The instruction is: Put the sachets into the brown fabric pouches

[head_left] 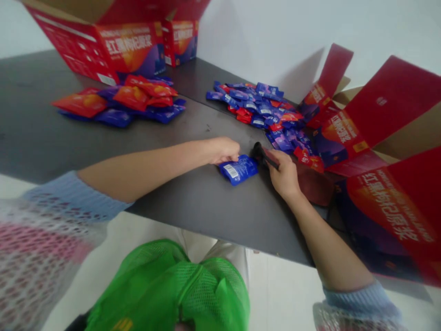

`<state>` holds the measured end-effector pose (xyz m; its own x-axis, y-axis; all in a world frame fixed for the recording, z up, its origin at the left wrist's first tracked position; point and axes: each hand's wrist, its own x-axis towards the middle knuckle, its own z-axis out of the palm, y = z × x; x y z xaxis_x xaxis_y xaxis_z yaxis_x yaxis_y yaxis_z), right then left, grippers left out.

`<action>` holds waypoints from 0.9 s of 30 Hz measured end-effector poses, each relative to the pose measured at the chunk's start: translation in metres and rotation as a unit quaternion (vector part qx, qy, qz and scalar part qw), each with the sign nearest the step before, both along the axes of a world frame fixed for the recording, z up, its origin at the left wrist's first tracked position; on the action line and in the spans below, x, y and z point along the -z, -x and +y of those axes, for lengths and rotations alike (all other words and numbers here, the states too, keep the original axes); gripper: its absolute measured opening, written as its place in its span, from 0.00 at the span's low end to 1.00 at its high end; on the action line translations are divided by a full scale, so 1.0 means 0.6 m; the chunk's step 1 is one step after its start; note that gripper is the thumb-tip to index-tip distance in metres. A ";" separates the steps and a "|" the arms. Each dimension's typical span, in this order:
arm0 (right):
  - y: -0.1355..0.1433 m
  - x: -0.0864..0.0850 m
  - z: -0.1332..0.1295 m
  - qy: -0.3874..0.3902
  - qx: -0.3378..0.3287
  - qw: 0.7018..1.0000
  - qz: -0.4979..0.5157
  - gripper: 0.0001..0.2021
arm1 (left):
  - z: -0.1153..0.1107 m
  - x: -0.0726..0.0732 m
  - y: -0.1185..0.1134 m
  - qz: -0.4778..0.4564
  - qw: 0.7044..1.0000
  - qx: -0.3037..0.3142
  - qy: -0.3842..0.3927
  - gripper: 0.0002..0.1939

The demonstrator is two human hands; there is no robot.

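Note:
My left hand (pixel 225 150) is closed, with its fingers pinching the top left edge of a blue pouch (pixel 241 171). The pouch lies low over the grey table, its white barcode label facing up. Close to the pouch's right side, my right hand (pixel 285 172) is wrapped round a dark handheld tool (pixel 262 154) with a black rounded end. That end points at the pouch; whether they touch, I cannot tell. A reddish-brown flat thing (pixel 315 184) lies behind my right hand, partly hidden by it.
A heap of blue and red pouches (pixel 253 105) lies at the back. Another pile of pouches (pixel 138 96) sits on the left of the table (pixel 165 184). Open red cartons (pixel 389 197) line the right side, and more red cartons (pixel 129 50) stand at the back left.

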<state>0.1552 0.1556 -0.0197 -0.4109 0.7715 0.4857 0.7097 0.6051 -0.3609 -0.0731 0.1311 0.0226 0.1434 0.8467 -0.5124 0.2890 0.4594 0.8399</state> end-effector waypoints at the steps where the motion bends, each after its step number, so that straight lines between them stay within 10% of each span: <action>1: 0.010 -0.001 -0.010 0.001 -0.007 1.000 -0.008 0.18 | -0.001 0.002 -0.005 0.016 0.999 -0.028 -0.006 0.09; 10: 0.063 -0.024 -0.084 0.008 -0.214 0.976 -0.039 0.33 | -0.022 -0.006 -0.016 0.049 0.989 -0.136 -0.033 0.09; 27: 0.057 -0.086 -0.109 0.030 -0.362 0.920 -0.148 0.21 | -0.018 -0.014 -0.012 0.038 0.995 -0.084 0.028 0.12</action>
